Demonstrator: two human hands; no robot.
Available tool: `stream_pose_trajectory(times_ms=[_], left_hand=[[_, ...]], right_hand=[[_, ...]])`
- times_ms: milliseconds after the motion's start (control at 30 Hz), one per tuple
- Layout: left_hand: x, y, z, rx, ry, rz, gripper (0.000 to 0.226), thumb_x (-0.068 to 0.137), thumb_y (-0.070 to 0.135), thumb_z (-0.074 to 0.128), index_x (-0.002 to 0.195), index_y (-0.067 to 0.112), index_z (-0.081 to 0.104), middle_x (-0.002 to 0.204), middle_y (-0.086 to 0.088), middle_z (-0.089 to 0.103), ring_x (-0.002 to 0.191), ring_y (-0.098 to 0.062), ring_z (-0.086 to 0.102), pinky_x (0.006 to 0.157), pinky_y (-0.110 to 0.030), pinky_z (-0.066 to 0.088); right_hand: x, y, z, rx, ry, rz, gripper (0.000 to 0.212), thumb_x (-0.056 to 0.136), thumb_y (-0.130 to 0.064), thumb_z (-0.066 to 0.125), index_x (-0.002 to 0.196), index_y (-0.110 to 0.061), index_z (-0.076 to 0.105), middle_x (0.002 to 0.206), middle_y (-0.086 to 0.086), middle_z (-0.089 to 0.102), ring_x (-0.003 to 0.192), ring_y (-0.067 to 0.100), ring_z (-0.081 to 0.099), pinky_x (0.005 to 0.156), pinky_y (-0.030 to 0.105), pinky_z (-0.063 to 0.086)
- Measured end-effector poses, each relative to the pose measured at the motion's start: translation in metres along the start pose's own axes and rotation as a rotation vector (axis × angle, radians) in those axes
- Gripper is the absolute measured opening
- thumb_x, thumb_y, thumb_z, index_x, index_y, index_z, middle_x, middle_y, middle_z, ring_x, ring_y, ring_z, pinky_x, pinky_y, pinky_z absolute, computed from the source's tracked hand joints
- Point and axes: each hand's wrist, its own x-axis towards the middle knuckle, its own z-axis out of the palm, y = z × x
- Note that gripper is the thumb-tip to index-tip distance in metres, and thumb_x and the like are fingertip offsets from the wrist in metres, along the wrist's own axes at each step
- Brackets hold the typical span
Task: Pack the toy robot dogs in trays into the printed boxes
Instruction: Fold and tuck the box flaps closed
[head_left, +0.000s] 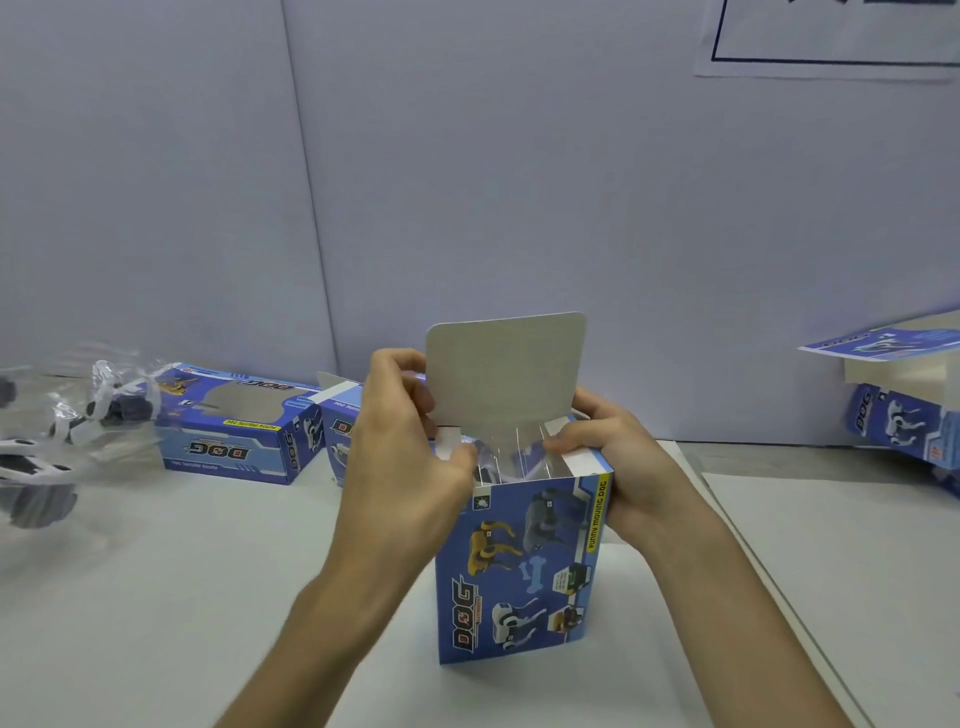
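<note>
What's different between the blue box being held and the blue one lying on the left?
The upright blue printed box stands on end, white flap raised, gripped by the left hand and right hand; the lying blue printed box rests flat, untouched. The upright one faces us with solid pictures; the lying one shows a window cut-out. Both read DOG.

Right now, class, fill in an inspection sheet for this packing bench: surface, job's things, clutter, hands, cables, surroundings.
Surface: white table.
Job's things: upright box centre, top flap raised, clear tray in its mouth; toy dogs far left; windowed box back left; more boxes right.
Clutter: nothing seen.
Hands: left hand and right hand grip the upright box's top.
Cables: nothing seen.
Surroundings: pale wall; paper sheet top right.
</note>
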Motion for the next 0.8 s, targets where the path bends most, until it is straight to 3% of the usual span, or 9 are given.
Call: stream_pose_trajectory(times_ms=[100,167,267,333,433,500,633,700,800], left_hand=[[-0.004,0.006,0.003,-0.006,0.057,0.012,0.077,0.073,-0.011,0.074,0.121,0.032,0.033,0.089,0.006,0.047,0.079,-0.006,0.056,0.071,-0.011,0.046],[-0.006,0.009,0.001,0.044,0.006,0.055,0.061,0.079,-0.008,0.070,0.117,0.030,0.042,0.087,0.007,0.053,0.078,-0.008,0.059,0.071,-0.013,0.046],[-0.011,0.020,-0.003,0.307,-0.169,0.204,0.021,0.095,0.033,0.057,0.116,0.037,0.056,0.102,0.016,0.064,0.091,-0.006,0.061,0.076,-0.018,0.043],[-0.021,0.029,0.000,0.517,-0.316,0.313,0.047,0.093,0.067,0.026,0.132,0.047,0.042,0.124,0.019,0.057,0.108,-0.010,0.057,0.086,-0.027,0.041],[-0.032,0.035,0.006,0.728,-0.447,0.410,0.076,0.079,0.079,-0.006,0.148,0.049,0.003,0.149,0.013,0.038,0.132,-0.016,0.040,0.103,-0.035,0.035],[-0.030,0.034,0.003,0.775,-0.517,0.423,0.074,0.083,0.080,0.002,0.149,0.048,-0.010,0.158,0.009,0.028,0.140,-0.020,0.032,0.109,-0.037,0.031],[-0.023,0.032,-0.008,0.773,-0.574,0.479,0.066,0.093,0.073,0.028,0.148,0.051,-0.001,0.160,0.012,0.028,0.141,-0.020,0.033,0.107,-0.036,0.036],[-0.026,0.033,-0.010,0.770,-0.577,0.502,0.066,0.093,0.072,0.033,0.148,0.051,0.004,0.158,0.012,0.033,0.139,-0.021,0.035,0.104,-0.037,0.039],[-0.030,0.033,-0.011,0.747,-0.580,0.523,0.067,0.091,0.071,0.037,0.148,0.051,0.007,0.159,0.010,0.027,0.137,-0.023,0.035,0.098,-0.037,0.042]], right_hand=[[-0.003,0.000,0.003,0.018,0.036,-0.016,0.049,0.079,0.018,0.049,0.113,-0.010,0.070,0.104,0.019,0.072,0.081,0.033,0.068,0.067,0.036,0.058],[-0.004,0.001,0.005,0.046,0.049,-0.036,0.050,0.078,0.019,0.049,0.111,-0.012,0.070,0.104,0.018,0.073,0.080,0.032,0.069,0.066,0.035,0.059],[-0.007,0.001,0.010,0.073,0.047,-0.117,0.052,0.078,0.019,0.048,0.107,-0.016,0.074,0.107,0.017,0.074,0.087,0.032,0.071,0.072,0.037,0.059],[-0.011,0.002,0.011,0.094,0.007,-0.175,0.050,0.083,0.017,0.048,0.108,-0.018,0.074,0.111,0.016,0.073,0.093,0.031,0.071,0.074,0.037,0.060],[-0.017,0.000,0.010,0.075,-0.003,-0.240,0.049,0.089,0.013,0.042,0.110,-0.019,0.074,0.111,0.012,0.074,0.094,0.026,0.073,0.070,0.031,0.060],[-0.018,-0.007,0.009,0.096,-0.013,-0.300,0.055,0.085,0.012,0.034,0.112,-0.016,0.073,0.110,0.009,0.074,0.095,0.019,0.072,0.071,0.025,0.058],[-0.022,-0.030,0.013,0.099,-0.074,-0.387,0.034,0.086,-0.017,0.043,0.086,-0.020,0.077,0.105,0.006,0.075,0.093,0.019,0.067,0.080,0.030,0.052],[-0.025,-0.042,0.017,-0.037,-0.072,-0.404,0.036,0.091,-0.033,0.047,0.074,-0.016,0.073,0.108,0.010,0.075,0.098,0.022,0.070,0.083,0.032,0.054],[-0.032,-0.051,0.027,-0.305,-0.086,-0.364,0.038,0.091,-0.042,0.056,0.080,-0.007,0.068,0.107,0.007,0.076,0.101,0.024,0.073,0.079,0.032,0.060]])
